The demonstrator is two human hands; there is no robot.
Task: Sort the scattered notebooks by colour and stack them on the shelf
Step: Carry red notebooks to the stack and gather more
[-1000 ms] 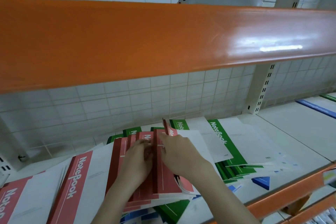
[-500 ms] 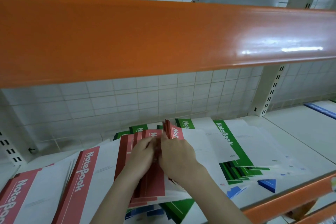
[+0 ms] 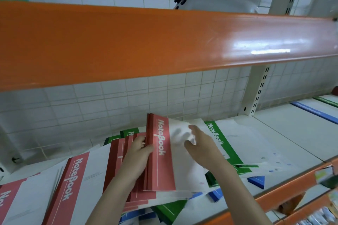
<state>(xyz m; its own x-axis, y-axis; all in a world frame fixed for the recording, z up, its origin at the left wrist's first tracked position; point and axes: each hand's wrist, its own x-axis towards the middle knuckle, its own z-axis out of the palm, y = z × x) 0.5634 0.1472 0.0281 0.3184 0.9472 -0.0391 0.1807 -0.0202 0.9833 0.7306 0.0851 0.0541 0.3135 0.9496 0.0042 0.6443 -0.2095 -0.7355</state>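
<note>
Lying on the white shelf [image 3: 285,133], a spread of notebooks under the orange beam [image 3: 128,42]. Standing out in the middle of the spread, a red stack [image 3: 162,153] with "NoteBook" down its spine band, its far end lifted toward the tiled wall [image 3: 91,111].

Gripping the left edge of the red stack, the left hand [image 3: 139,153], fingers curled round the spines. Hovering over the white cover just right of the red stack's band, the right hand [image 3: 199,144], fingers spread wide and blurred; not possible to tell whether touching the cover.

Lying left of the red stack, more red notebooks [image 3: 73,179], flat and overlapping. Lying right of the red stack, green notebooks [image 3: 217,139], partly under white covers. Poking out near the shelf's front edge, below the red stack, blue corners [image 3: 257,181]. Lying far right of the red stack, beyond the slotted upright [image 3: 259,89], a blue notebook [image 3: 314,111].
</note>
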